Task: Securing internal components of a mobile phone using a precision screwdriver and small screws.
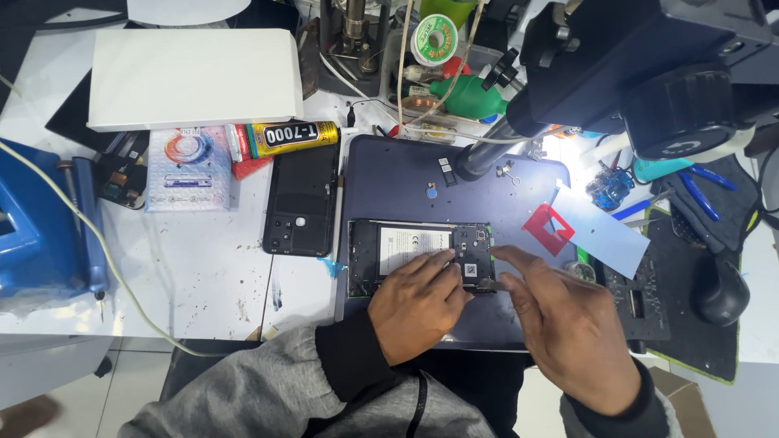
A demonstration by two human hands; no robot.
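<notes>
I see the opened phone (420,258) lying flat, back side up with its cover off, near the front edge of a dark work mat (406,174) in the middle of the worktop (207,268); its white-labelled battery and dark circuit board show. My left hand (418,300) rests on the phone's lower right part, fingers (442,264) bent and pressing down on the board area, grasping nothing that I can make out. My right hand (564,324) sits just to the right of the phone, thumb and forefinger pinched on a thin metal tool (491,283) whose tip meets the phone's right edge. Left of the mat, just beside it, lies the black back cover (300,199), inner side down, camera holes toward me. Above that cover lies a yellow glue tube (288,135), and left of it a small bubble-wrap packet (188,169). A white box (193,77) sits behind those. On the mat's right part lie a red plastic piece (548,228) and a pale blue sheet (604,231). A microscope head (649,73) hangs over the upper right, and a green bottle (469,97) stands behind the mat. A blue device (40,227) stands at the far left edge.
</notes>
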